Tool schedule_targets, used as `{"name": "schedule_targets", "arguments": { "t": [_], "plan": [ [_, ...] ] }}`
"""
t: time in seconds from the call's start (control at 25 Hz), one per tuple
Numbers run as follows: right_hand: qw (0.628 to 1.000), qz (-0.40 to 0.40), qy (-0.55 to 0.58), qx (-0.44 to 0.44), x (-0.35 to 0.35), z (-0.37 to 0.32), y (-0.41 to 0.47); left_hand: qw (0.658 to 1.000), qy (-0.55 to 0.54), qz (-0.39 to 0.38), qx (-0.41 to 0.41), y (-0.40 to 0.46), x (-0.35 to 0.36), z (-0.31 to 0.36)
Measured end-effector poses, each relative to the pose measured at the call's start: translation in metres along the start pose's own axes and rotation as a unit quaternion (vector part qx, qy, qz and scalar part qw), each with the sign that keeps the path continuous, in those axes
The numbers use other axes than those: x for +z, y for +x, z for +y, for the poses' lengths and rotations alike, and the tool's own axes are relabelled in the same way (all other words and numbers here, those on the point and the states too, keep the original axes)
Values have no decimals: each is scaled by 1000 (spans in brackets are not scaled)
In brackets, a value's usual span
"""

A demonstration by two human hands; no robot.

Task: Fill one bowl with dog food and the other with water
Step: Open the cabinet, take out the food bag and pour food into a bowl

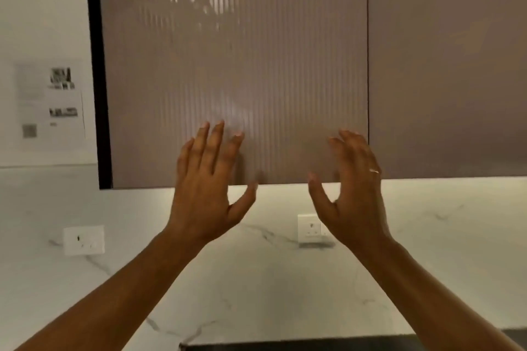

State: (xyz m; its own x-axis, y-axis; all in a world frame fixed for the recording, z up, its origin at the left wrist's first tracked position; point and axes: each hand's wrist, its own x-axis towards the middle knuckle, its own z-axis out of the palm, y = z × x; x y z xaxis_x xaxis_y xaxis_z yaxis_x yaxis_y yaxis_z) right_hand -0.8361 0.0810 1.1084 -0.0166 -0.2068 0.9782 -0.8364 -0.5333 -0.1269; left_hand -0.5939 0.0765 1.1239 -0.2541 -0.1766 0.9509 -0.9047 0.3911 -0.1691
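Both bare forearms reach up toward a closed cabinet.
Left hand (pixel 206 179) and right hand (pixel 352 185), spread and empty, hover before the ribbed taupe cabinet door (pixel 228 51); right is nearer its seam edge.

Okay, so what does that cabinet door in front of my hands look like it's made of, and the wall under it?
The cabinet door looks like fluted glass or glossy ribbed laminate in a muted mauve: fine vertical ridges and smeared light reflections show, but which of the two is unclear. The wall below looks like polished white marble or a marble-look slab, judging by the grey veining and soft sheen.
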Motion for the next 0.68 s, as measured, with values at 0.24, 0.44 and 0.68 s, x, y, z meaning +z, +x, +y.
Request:
{"name": "schedule_targets", "arguments": {
  "t": [0.24, 0.44, 0.68],
  "plan": [
    [981, -10, -194, -25, 37, 22, 58, 991, 102, -79, 22, 44, 39, -15],
    [973, 16, -227, -31, 46, 27, 62, 989, 124, -74, 26, 47, 56, -12],
    [977, 13, -206, -44, 46, 31, 60, 968, 176, -167, -64, 50, 48, 19]
  ]
}}
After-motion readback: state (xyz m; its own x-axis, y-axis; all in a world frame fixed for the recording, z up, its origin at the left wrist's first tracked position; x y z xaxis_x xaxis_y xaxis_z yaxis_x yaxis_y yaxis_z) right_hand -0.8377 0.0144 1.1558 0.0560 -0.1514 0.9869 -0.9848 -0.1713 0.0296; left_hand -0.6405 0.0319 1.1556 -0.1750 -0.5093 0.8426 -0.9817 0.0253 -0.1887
